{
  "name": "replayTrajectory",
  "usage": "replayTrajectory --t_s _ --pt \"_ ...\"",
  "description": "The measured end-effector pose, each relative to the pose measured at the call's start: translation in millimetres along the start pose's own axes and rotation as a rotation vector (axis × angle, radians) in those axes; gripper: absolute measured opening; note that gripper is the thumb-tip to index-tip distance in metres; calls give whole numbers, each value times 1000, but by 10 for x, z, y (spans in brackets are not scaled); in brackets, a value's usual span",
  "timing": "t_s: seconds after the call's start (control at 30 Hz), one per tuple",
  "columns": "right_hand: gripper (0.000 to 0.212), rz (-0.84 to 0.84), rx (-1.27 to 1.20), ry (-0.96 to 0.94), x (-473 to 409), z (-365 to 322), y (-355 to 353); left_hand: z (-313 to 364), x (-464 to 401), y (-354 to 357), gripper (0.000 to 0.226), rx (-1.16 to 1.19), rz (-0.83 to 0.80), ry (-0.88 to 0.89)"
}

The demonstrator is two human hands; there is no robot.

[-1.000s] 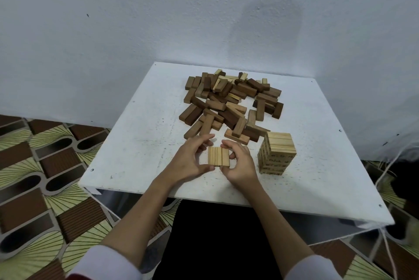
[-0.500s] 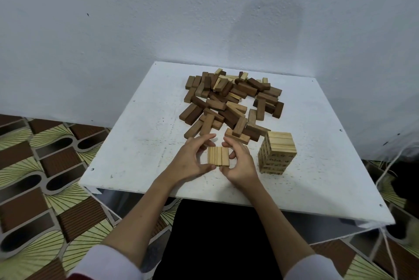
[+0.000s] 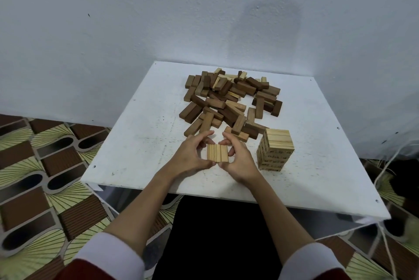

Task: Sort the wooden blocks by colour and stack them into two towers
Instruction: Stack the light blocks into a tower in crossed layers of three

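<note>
A patterned floor borders a white table set against a pale wall. At the table's near middle, the left hand curls thumb and fingers round the left side of a flat row of three light blocks, while the right hand grips the row's right side the same way. Just beyond the fingertips lies a loose heap of blocks, mostly dark with a few light ones. To the right stands a light tower, near the right hand but apart. White cords hang off the table's right edge.
</note>
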State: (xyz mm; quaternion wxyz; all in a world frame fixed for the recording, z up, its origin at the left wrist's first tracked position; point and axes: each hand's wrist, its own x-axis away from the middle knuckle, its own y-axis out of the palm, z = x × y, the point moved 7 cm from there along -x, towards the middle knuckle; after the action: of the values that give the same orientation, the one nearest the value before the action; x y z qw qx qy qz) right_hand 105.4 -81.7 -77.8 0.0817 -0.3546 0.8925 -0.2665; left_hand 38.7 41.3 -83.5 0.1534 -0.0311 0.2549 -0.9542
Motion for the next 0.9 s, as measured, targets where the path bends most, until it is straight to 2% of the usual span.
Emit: replayTrajectory --t_s 0.17,0.3,0.43,0.57,0.73,0.9 --pt "80 -35 41 -55 53 -237 -21 143 87 -138 85 58 8 -4" --pt "79 -22 119 -187 132 -603 -196 435 139 -353 85 77 38 57" --pt "80 11 94 -281 239 -839 -466 766 152 -435 87 111 53 124" --pt "81 33 43 -238 318 -848 -795 1030 95 -303 87 100 51 210" --pt "75 89 160 -239 411 -668 -1275 1327 -61 53 83 34 11 254" --pt "74 72 188 -175 370 -383 -1538 1487 -208 413 76 -8 -24 271"
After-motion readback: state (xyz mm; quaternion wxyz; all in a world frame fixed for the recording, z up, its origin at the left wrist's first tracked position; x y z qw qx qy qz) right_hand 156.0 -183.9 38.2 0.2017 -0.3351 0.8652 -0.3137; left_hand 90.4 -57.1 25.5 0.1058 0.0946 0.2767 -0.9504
